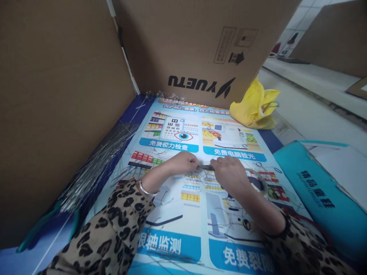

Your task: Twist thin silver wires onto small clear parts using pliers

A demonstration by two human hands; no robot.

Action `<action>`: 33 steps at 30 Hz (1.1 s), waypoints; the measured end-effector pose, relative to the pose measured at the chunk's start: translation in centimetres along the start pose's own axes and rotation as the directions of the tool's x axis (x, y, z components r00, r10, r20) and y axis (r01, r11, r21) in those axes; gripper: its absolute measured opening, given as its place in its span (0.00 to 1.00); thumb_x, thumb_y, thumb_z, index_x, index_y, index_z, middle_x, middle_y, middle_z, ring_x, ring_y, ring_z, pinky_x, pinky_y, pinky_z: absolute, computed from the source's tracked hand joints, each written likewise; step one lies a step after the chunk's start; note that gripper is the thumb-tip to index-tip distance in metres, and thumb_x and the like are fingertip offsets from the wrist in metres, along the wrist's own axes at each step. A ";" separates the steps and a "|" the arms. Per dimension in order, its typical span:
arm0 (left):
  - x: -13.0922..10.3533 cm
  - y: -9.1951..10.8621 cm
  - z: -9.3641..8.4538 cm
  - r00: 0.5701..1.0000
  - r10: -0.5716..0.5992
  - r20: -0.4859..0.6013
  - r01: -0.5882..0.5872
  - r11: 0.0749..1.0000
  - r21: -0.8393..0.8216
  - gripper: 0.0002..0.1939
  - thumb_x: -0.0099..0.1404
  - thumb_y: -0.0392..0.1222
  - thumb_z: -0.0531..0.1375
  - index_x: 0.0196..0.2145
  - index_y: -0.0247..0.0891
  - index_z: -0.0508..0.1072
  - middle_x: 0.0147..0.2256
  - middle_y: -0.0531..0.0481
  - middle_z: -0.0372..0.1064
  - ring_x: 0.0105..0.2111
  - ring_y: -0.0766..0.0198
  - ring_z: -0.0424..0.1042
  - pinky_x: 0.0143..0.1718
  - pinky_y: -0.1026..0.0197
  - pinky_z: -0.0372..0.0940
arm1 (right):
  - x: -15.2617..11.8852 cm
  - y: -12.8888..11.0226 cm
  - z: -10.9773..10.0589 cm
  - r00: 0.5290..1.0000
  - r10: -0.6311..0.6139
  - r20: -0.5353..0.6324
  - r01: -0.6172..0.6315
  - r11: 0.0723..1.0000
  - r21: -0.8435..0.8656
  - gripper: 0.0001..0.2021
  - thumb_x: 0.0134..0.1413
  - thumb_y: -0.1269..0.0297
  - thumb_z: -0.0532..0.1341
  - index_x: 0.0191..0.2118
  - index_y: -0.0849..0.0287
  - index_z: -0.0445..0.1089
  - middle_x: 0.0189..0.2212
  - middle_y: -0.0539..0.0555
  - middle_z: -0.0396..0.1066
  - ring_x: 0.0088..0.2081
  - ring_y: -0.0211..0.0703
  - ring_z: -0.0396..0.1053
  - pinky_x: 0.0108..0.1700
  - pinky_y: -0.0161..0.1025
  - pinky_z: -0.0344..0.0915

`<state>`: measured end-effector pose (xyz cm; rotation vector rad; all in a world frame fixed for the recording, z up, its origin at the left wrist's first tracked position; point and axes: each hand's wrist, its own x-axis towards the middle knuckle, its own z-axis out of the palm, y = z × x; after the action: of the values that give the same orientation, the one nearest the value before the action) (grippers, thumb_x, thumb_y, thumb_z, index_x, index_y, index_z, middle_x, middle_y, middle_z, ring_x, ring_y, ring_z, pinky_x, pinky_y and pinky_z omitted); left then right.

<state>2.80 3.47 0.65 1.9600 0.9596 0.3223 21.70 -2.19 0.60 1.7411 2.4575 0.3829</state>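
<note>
My left hand (183,163) is pinched closed at the middle of the poster, on what looks like thin wire. Just to its right, my right hand (231,175) is wrapped round a slim dark metal tool (206,167), whose narrow tip points left and reaches my left fingertips. Its handle is hidden in my palm, so its exact kind does not show. Tangled thin wire (197,177) lies below the tool, between my hands. A pale ring-shaped loop (265,187) sits beside my right wrist.
A bundle of straight metal wires (97,164) lies at left, near teal handles (76,225). Wire scraps (169,96) lie at the back against a cardboard box (183,46). A yellow bag (252,107) and a teal shoebox (318,191) stand at right. Printed poster (190,217) covers the work surface.
</note>
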 end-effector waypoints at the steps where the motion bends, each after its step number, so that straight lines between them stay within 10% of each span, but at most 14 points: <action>1: 0.0 -0.1 0.0 1.000 0.004 0.001 -0.004 1.000 -0.003 0.09 0.53 0.38 0.52 0.22 0.33 0.70 0.22 0.53 0.65 0.25 0.67 0.61 0.27 0.66 0.54 | 0.0 0.0 0.0 1.000 0.010 0.024 -0.010 1.000 0.019 0.13 0.54 0.72 0.50 0.37 0.59 0.71 0.30 0.57 0.70 0.34 0.46 0.63 0.34 0.41 0.46; 33: 0.0 -0.5 -0.1 0.999 0.005 0.039 0.005 0.972 -0.234 0.08 0.53 0.41 0.57 0.25 0.33 0.72 0.22 0.54 0.62 0.23 0.70 0.59 0.27 0.66 0.56 | 0.2 0.7 -0.5 0.985 0.067 0.161 -0.112 0.949 0.294 0.14 0.55 0.63 0.52 0.44 0.44 0.71 0.38 0.48 0.74 0.37 0.40 0.69 0.32 0.33 0.54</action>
<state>2.53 3.67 0.33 1.7448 0.8557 0.3781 22.15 -1.87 1.29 1.9178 2.4364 -0.1235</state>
